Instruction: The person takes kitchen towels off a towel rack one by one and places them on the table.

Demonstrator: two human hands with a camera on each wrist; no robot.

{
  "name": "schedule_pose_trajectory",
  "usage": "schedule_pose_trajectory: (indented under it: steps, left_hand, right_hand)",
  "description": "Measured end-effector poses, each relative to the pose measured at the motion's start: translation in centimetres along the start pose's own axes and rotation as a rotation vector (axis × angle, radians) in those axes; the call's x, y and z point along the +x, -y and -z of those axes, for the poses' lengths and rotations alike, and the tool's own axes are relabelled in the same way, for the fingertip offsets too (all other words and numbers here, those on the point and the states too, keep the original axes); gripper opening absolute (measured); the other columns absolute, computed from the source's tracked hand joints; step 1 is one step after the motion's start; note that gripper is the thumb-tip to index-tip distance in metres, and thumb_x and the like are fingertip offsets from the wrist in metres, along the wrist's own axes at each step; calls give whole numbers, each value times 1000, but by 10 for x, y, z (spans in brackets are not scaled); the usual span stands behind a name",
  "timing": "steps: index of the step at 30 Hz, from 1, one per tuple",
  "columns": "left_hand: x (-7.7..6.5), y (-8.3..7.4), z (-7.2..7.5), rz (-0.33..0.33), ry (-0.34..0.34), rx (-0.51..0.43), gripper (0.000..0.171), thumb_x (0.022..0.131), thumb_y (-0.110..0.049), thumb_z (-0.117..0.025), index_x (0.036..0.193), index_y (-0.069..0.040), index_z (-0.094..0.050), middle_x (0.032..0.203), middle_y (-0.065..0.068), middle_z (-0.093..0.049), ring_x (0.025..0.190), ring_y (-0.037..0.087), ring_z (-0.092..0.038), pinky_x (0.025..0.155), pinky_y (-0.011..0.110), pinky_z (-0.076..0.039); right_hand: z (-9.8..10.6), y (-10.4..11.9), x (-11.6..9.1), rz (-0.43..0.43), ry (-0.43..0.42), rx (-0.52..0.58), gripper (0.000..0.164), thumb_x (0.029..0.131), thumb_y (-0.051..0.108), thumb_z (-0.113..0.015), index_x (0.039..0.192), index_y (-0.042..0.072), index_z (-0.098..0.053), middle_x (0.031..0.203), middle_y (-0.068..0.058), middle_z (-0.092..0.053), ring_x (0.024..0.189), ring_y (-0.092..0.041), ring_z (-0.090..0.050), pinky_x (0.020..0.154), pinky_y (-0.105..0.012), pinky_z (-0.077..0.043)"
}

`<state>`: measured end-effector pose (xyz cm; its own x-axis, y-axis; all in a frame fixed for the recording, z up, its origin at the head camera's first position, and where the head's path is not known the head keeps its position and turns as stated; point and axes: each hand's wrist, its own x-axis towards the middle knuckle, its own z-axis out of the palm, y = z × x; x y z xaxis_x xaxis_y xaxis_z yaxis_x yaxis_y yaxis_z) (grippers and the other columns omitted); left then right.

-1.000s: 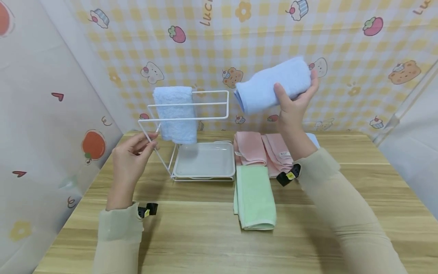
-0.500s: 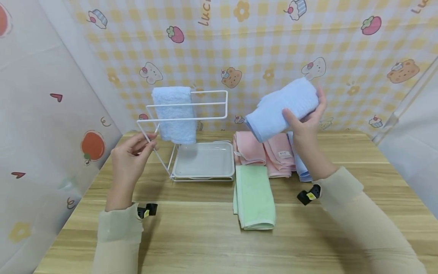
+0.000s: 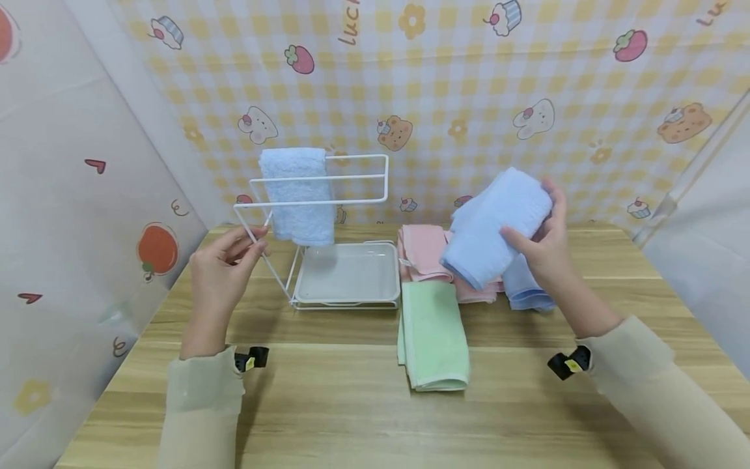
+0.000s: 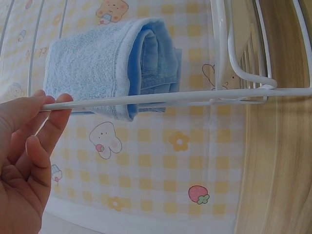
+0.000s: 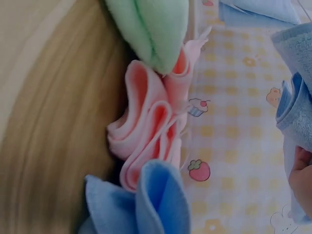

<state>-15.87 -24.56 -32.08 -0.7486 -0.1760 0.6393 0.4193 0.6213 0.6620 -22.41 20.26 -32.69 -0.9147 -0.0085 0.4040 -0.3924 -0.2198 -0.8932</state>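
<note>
My left hand [image 3: 225, 264] pinches the slanted side wire of a white wire rack [image 3: 313, 204], with thumb and fingertips round the bar in the left wrist view. A folded light blue towel [image 3: 300, 215] hangs over the rack's rear bar at its left end. My right hand [image 3: 541, 244] grips another folded blue towel [image 3: 495, 225] in the air, thumb on the near face, right of the rack. Below that towel lie two folded pink towels [image 3: 424, 251], partly covered by it in the head view, and a blue towel [image 3: 526, 286].
A pale tray [image 3: 348, 273] sits in the rack's base. In front of the pink towels a folded green towel [image 3: 435, 335] lies on the wooden table [image 3: 328, 404]. A checked cloth backdrop [image 3: 351, 85] stands behind the table.
My right hand has lowered the blue towel and moved it right, from above the rack's level to over the pink towels. The left hand and rack have stayed in place.
</note>
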Motion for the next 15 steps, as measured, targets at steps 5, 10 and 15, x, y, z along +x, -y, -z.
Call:
schedule_pose_trajectory:
  steps: [5,10,15]
  left_hand:
    - [1,3,-1,-11,0,11,17,87,2,-73,104,3,-74,101,21,-74,75,-21,-62,68,2,-50]
    - [1,5,-1,-13,-8,12,19,87,3,-73,106,2,-74,100,22,-74,74,-21,-62,68,2,-51]
    - [0,3,-1,23,3,8,20,87,0,-73,107,0,-74,103,22,-74,74,-20,-63,66,3,-51]
  right_hand:
    - [15,-2,-12,-106,80,-51,88,87,-18,-56,154,14,-9,130,2,-40,113,-12,-48,85,-15,-55]
    - [27,-7,-24,-206,189,-129,88,89,-15,-58,154,18,-10,129,3,-38,110,-10,-50,79,-18,-57]
    - [35,-9,-36,-252,308,-228,89,90,-11,-59,156,22,-10,129,-3,-37,106,-9,-56,76,-27,-60]
